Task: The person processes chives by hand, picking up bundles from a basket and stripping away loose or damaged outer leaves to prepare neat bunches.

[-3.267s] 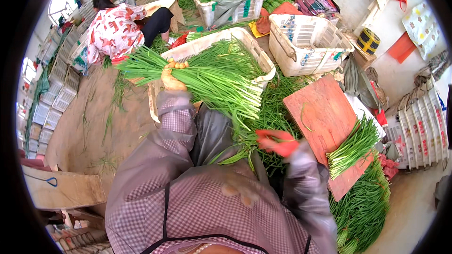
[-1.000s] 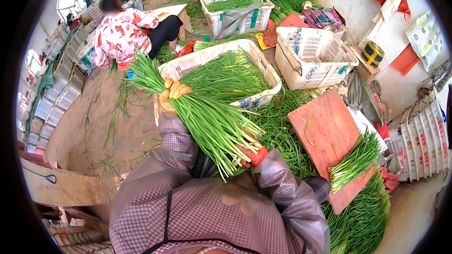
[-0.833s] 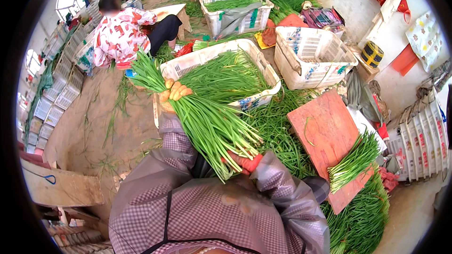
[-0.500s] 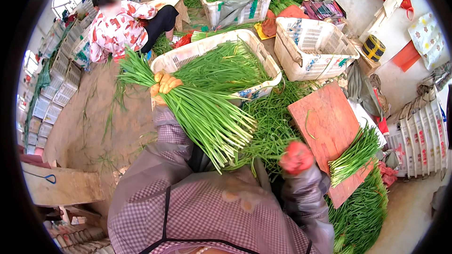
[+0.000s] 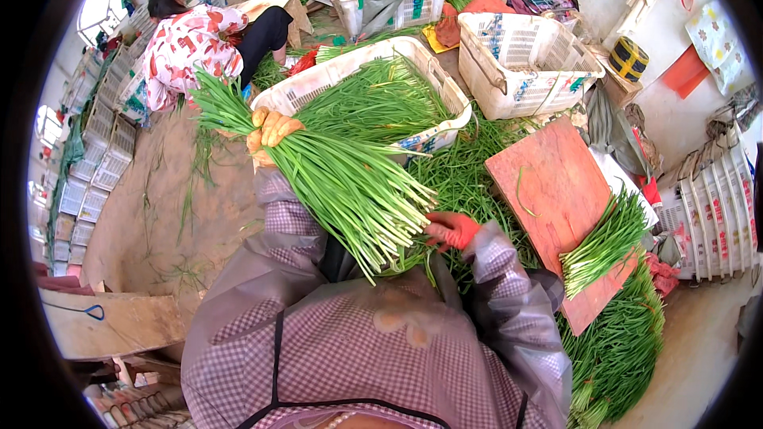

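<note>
My left hand (image 5: 273,129), in a yellow-orange glove, is closed round the middle of a large bunch of garlic chives (image 5: 350,187). The leafy tops stick out to the left, and the pale stalk ends fan out toward the lower right. In a red-orange glove, my right hand (image 5: 451,230) is at those pale ends, its fingers pointing left and slightly apart. Whether the fingertips touch the stalks is hard to make out. Just beyond the bunch stands a white plastic crate (image 5: 413,48) with more chives lying in it.
A reddish board (image 5: 548,183) to my right carries a small bunch of chives (image 5: 608,242). Loose greens (image 5: 477,179) cover the floor beside it, with a bigger heap (image 5: 620,357) below. Another white crate (image 5: 524,99) stands farther off. A person in a patterned top (image 5: 191,48) sits at the far left.
My right hand has moved left from beside the board to the stalk ends, and its fingers have come out of a fist. The left hand keeps its hold on the bunch.
</note>
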Available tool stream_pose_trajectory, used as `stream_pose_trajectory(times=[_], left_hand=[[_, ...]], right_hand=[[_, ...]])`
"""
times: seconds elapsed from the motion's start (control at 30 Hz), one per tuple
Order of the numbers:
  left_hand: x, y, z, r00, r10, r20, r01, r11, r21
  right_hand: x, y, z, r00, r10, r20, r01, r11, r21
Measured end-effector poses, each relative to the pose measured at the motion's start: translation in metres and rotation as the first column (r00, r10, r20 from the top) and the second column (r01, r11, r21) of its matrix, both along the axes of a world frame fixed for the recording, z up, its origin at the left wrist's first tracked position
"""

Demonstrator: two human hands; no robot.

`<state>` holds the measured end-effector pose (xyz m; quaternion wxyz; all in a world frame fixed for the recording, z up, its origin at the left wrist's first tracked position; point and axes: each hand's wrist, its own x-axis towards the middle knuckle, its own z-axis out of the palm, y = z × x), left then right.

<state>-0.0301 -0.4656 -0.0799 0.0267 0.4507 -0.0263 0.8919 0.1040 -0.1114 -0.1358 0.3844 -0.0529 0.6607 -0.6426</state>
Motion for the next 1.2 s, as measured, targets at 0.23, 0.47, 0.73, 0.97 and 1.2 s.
stream_pose_trajectory(times=[0.23, 0.47, 0.73, 0.97, 1.2], left_hand=[[-0.009, -0.011, -0.006, 1.0, 0.009, 0.02, -0.007, 0.994, -0.107], [-0.016, -0.015, -0.014, 1.0, 0.018, 0.0, -0.018, 0.994, -0.106], [-0.003, -0.013, -0.014, 0.991, 0.076, 0.113, -0.062, 0.99, -0.129], [-0.011, -0.001, -0.01, 0.999, -0.01, 0.04, 0.016, 0.991, -0.134], [-0.002, -0.002, -0.002, 0.999, -0.037, -0.027, 0.035, 0.997, -0.075]], right_hand=[[0.021, -0.063, 0.026, 0.975, -0.194, 0.113, 0.212, 0.96, -0.184], [0.024, -0.051, -0.018, 0.851, -0.493, 0.183, 0.521, 0.835, -0.177], [0.03, 0.017, 0.023, 0.818, -0.518, -0.252, 0.434, 0.842, -0.321], [0.021, -0.037, 0.087, 0.651, 0.289, -0.702, 0.017, 0.919, 0.394], [0.024, 0.028, -0.032, 0.833, 0.353, -0.426, -0.01, 0.78, 0.626]])
